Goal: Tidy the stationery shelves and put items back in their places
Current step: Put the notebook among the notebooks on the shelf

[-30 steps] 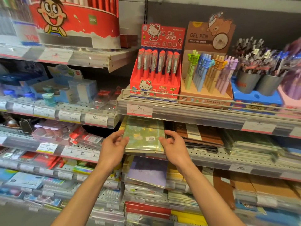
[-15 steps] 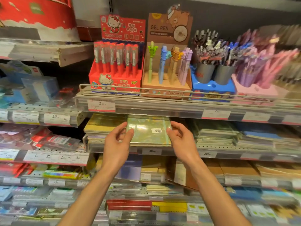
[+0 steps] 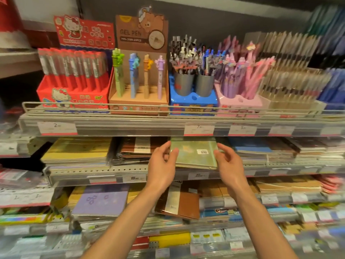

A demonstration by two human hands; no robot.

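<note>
A green holographic notebook (image 3: 194,154) with a barcode sticker lies flat on the second shelf (image 3: 130,170), on a stack between the brown notebooks (image 3: 138,148) and the blue ones (image 3: 250,146). Its front edge sticks out slightly past the shelf lip. My left hand (image 3: 162,165) grips its left edge with the thumb on the cover. My right hand (image 3: 230,165) holds its right edge, fingers loosely curled.
Just above, a shelf rail (image 3: 168,107) carries a red pen box (image 3: 74,79), a brown gel pen box (image 3: 139,71), grey pen cups (image 3: 194,85) and pink pens (image 3: 242,79). Yellow notebooks (image 3: 76,150) lie at the left. Lower shelves hold purple (image 3: 100,200) and brown (image 3: 181,202) notebooks.
Both hands have carried the green notebook to the right along the second shelf, from beside the yellow stack past the brown notebooks. The view has turned right with them.
</note>
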